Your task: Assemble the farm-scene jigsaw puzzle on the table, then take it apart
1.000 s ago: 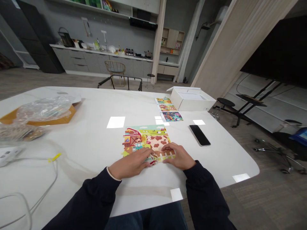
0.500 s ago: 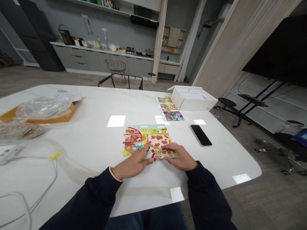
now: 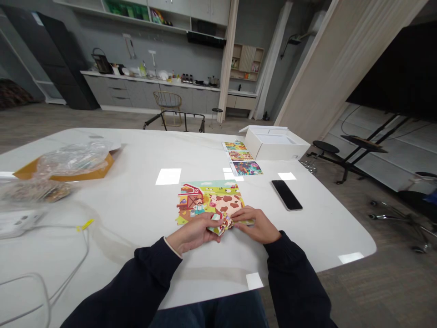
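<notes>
A colourful farm picture [image 3: 225,201] with a barn, a farmer and a cow lies flat on the white table. Over its lower edge, my left hand [image 3: 196,233] is closed around several small puzzle pieces [image 3: 217,224] in a loose stack. From the right, my right hand [image 3: 256,225] has its fingertips at the same pieces, over the picture's lower right part. What its fingers pinch, if anything, is too small to make out.
A phone [image 3: 287,195] lies right of the picture. Behind are picture sheets [image 3: 243,157] and an open white box [image 3: 276,148]. Plastic packaging [image 3: 73,159], a bag of pieces [image 3: 37,190], a white power strip [image 3: 18,223] and cables [image 3: 73,269] occupy the left.
The pieces are now lifted in my left hand, which has turned and closed round them. My right fingertips have drawn together near them. The camera view has shifted slightly.
</notes>
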Available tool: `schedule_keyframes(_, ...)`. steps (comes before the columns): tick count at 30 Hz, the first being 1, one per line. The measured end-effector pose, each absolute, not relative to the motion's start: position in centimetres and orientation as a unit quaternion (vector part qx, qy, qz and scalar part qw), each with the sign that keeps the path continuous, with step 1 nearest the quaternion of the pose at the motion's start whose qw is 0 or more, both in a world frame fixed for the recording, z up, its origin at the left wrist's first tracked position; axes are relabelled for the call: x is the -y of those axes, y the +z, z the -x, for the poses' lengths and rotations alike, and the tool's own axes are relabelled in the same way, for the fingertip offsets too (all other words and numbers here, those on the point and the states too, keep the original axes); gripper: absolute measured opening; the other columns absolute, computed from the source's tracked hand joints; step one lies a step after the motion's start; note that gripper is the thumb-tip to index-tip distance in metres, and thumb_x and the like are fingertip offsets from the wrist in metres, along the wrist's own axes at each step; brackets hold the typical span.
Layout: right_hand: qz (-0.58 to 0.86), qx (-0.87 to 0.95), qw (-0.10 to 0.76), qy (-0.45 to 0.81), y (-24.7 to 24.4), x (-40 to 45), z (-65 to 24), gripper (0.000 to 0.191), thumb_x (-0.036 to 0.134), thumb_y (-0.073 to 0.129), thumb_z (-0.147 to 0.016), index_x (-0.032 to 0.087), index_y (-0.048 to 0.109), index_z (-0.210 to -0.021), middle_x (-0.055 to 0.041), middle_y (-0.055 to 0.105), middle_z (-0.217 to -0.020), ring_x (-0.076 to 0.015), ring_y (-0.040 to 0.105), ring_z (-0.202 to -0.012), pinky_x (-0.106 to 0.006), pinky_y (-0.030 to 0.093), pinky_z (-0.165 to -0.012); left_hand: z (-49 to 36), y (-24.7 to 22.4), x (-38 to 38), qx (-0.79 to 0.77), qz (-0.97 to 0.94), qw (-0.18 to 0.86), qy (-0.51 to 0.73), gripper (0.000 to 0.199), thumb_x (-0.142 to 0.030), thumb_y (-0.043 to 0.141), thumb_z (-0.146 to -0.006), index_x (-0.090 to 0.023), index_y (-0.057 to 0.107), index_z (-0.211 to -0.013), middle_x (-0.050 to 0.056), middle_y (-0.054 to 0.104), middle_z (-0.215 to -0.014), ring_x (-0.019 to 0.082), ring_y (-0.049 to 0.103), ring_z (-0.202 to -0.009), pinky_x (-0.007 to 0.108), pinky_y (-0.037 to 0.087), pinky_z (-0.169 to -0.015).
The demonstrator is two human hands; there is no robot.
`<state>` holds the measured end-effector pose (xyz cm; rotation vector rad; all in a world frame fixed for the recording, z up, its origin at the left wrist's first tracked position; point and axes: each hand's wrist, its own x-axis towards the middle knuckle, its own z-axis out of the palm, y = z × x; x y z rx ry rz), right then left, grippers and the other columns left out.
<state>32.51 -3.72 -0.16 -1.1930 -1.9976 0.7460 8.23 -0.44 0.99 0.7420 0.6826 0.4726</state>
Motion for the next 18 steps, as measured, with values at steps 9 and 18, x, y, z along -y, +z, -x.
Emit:
schedule_keyframes(9, 0.482, 0.771, 0.31, 0.276, -0.2, 3.6, -32.2, 0.051, 0.029, 0.089, -0.069, 0.022, 0.073, -0.117, -0.0097, 0.073, -0.111, -0.028, 0.067, -0.105, -0.042, 0.053, -0.094, -9.9, 1.3, 1.9, -0.364, -0.411, 0.793, 0.263, 0.042, -0.033, 0.087, -0.074, -0.014, 0.062, -0.102, 0.008, 0.067, -0.094, 0.015, 0.063, -0.07, 0.032, 0.062, -0.061)
schedule_keyframes(18, 0.509, 0.746, 0.346, 0.255, 0.2, 4.0, -33.4, 0.065, 0.035, 0.091, -0.069, 0.027, 0.068, -0.129, -0.0094, 0.068, -0.121, -0.0285, 0.061, -0.114, -0.045, 0.05, -0.1, -9.1, 1.4, 0.6, -0.376, -0.472, 0.712, 0.359, 0.047, -0.045, 0.086, -0.072, -0.017, 0.062, -0.102, 0.007, 0.065, -0.101, 0.019, 0.064, -0.084, 0.033, 0.061, -0.071)
